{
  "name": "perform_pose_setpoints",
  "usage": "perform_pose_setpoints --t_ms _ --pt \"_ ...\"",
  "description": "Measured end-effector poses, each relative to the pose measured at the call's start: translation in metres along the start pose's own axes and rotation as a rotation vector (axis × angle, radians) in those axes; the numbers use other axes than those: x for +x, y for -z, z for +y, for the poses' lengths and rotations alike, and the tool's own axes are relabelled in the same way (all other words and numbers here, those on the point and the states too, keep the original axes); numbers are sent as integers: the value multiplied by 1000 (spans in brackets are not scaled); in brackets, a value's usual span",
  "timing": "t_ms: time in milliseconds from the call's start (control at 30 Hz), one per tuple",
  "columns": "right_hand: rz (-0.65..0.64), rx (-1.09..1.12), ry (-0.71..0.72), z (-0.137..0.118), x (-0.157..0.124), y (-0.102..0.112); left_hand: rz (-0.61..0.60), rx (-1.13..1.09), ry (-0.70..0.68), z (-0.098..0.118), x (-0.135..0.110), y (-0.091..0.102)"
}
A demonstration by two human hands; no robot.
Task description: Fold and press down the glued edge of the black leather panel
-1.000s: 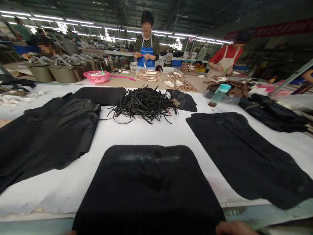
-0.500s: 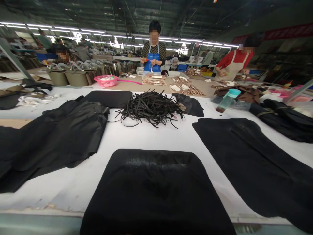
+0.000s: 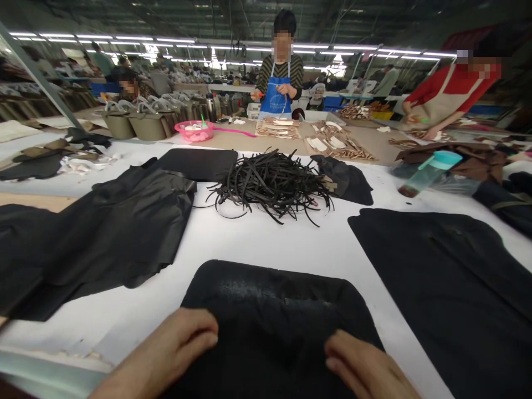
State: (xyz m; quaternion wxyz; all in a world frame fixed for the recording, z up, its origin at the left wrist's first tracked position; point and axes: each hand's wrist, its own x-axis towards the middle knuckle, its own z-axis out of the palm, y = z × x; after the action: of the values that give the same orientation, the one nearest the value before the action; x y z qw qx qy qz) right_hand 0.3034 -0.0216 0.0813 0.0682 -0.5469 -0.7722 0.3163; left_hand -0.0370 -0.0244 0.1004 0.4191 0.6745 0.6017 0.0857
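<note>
A black fabric panel [image 3: 266,327] with rounded far corners lies before me on the white-covered table, a whitish smeared band running along its far end. At its left side is my left hand [image 3: 178,338], thumb and fingers curled together against the black material. My right hand [image 3: 366,360] is over the right part of the panel, its fingers bent inward in the same way. Black against black hides exactly how much material each hand grips. Beyond the panel sits a heap of narrow black strips [image 3: 278,183].
Black fabric pieces lie at left [image 3: 120,233] and right [image 3: 449,260]. Farther back are a teal-lidded bottle [image 3: 430,172], a pink basket [image 3: 193,131] and stacked brown pieces [image 3: 277,129]. Across the table stand a co-worker in a blue apron [image 3: 279,94] and one in red sleeves [image 3: 453,94].
Both my hands have come into view from below and are at the panel. The view has shifted, so the background things appear farther right. The panel's far edge now slants slightly.
</note>
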Motion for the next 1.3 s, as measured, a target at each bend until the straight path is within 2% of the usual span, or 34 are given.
perform_pose_setpoints --t_ms 100,133,233,400,600,800,967,1100,1200,1300 --pt "184 -134 105 -17 52 9 179 251 -143 6 51 13" --pt "211 -166 131 -20 68 10 201 300 -194 4 66 14" --pt "156 -193 142 -24 104 7 190 353 -270 -6 98 11" --pt "-10 -93 57 -21 132 2 170 365 -267 -15 114 8" --pt "118 10 66 -18 149 5 153 359 -257 -13 120 11" --pt "63 16 44 -12 145 13 152 364 -216 -18 117 19" --pt "57 15 -63 30 112 38 142 419 -164 -41 104 26" --pt "42 -12 -129 60 82 55 143 442 -68 -62 105 24" --pt "59 -26 -199 66 69 56 81 415 27 -66 110 23" --pt "78 41 -223 66 67 50 43 408 44 -64 112 24"
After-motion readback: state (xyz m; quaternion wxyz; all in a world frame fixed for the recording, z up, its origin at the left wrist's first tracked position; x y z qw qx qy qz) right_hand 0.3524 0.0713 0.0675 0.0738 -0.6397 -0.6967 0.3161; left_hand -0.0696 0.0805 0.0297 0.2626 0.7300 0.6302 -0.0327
